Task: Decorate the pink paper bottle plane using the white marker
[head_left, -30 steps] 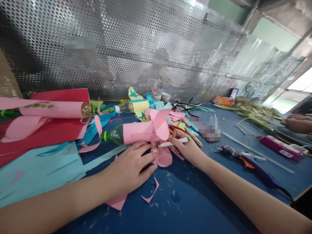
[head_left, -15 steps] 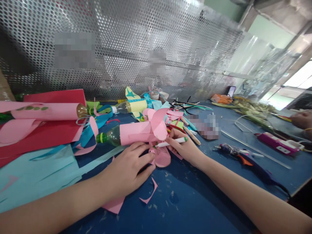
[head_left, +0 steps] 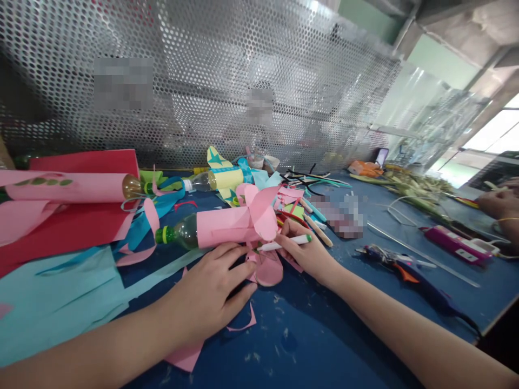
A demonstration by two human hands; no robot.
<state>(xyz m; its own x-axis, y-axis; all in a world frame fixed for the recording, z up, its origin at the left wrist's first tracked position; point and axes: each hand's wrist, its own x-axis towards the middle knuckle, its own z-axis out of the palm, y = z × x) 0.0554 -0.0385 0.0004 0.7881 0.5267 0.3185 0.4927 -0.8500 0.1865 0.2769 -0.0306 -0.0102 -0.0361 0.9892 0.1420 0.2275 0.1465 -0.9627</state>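
Note:
My left hand (head_left: 211, 289) lies flat with its fingers apart on pink paper (head_left: 265, 270) on the blue table (head_left: 308, 346). My right hand (head_left: 304, 249) is closed round a white pen with a green cap (head_left: 286, 243), whose tip touches the pink paper. Just behind both hands lies a plastic bottle wrapped in pink paper (head_left: 221, 227), with a green cap at its left end and pink paper fins at its right end.
More paper-wrapped bottles (head_left: 71, 186) (head_left: 219, 177) lie at the left and back, on red (head_left: 81, 216) and light blue (head_left: 57, 294) sheets. Sticks, paper scraps, a glue gun (head_left: 405, 270) and a purple power strip (head_left: 458, 246) lie on the right. Another person's hands (head_left: 497, 208) show at the far right. A perforated metal panel (head_left: 243, 70) stands behind.
My left hand has slid slightly toward me over the pink paper. The pen has kept its place on the paper. The view has shifted a little.

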